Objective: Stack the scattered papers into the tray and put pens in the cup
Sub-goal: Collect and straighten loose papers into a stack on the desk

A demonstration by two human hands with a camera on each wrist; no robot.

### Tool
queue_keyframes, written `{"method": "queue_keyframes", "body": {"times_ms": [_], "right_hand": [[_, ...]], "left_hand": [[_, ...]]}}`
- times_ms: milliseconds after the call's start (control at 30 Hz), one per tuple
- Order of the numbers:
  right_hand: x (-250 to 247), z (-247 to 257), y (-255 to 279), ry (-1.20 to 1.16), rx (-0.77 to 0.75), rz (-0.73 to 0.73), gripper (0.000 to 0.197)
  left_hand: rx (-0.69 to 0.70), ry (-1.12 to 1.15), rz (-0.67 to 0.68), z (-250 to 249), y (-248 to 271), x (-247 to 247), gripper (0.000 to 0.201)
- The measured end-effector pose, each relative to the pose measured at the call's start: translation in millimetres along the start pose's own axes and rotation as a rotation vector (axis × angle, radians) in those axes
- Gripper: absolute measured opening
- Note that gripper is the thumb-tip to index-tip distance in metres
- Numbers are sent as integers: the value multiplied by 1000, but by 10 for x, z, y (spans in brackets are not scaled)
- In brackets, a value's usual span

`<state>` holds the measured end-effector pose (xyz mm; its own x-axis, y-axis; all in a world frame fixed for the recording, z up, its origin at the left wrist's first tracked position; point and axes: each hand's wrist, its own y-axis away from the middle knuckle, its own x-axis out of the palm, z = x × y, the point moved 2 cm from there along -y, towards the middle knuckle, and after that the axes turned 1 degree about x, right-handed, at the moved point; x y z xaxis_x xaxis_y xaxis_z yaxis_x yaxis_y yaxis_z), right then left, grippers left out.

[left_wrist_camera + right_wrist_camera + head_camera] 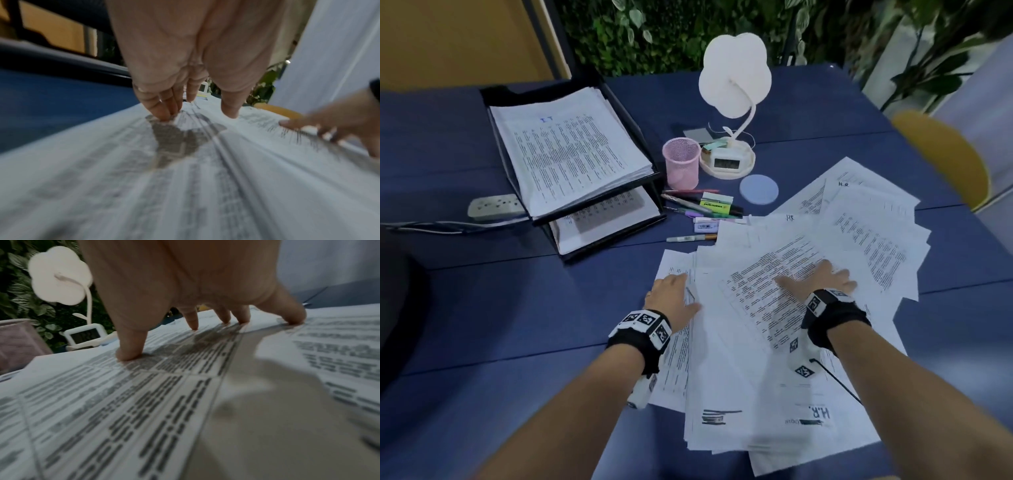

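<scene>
Printed white papers (pixel 784 308) lie fanned and overlapping across the right half of the blue table. My left hand (pixel 673 294) rests flat on the pile's left edge, its straight fingers (pixel 164 112) touching the sheets (pixel 185 178). My right hand (pixel 822 279) presses on the middle of the pile with spread fingers (pixel 193 321) on the printed sheets (pixel 144 402). A black two-tier tray (pixel 643 144) holding stacked papers stands at the back left. The pink mesh cup (pixel 681 162) is empty beside it. Several pens and markers (pixel 702 212) lie in front of the cup.
A white flower-shaped lamp (pixel 734 78) with a small clock (pixel 726 161) in its base stands behind the cup. A round blue coaster (pixel 759 189) lies near it. A power strip (pixel 494 205) sits left of the tray. A yellow chair (pixel 945 161) stands at the right.
</scene>
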<state>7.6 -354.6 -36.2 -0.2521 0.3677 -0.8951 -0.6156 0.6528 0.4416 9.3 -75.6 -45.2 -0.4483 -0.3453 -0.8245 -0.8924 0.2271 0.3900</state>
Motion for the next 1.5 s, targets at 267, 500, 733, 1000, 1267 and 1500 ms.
{"method": "queue_keyframes", "body": {"times_ms": [267,500,733,1000,1267,1500], "right_hand": [[-31,-77,19,120,-45,29,104],[23,-40,15,133,-61,2,101],[34,260,110,41,-124,102,85],[234,462,330,59,-273,16,92],[204,791,428,70,-368,168,73],[238,900,391,-49,-485,254,46]], "left_hand": [[-250,512,-50,-200,-219,32,63],[-216,377,-28,-191,-173,119,34],[-268,217,-21,215,-131,-128,39],[-350,64,-2,816,29,-449,55],[-457,15,-91,1264,171,-680,61],[-409,81,-245,1322,304,-605,88]]}}
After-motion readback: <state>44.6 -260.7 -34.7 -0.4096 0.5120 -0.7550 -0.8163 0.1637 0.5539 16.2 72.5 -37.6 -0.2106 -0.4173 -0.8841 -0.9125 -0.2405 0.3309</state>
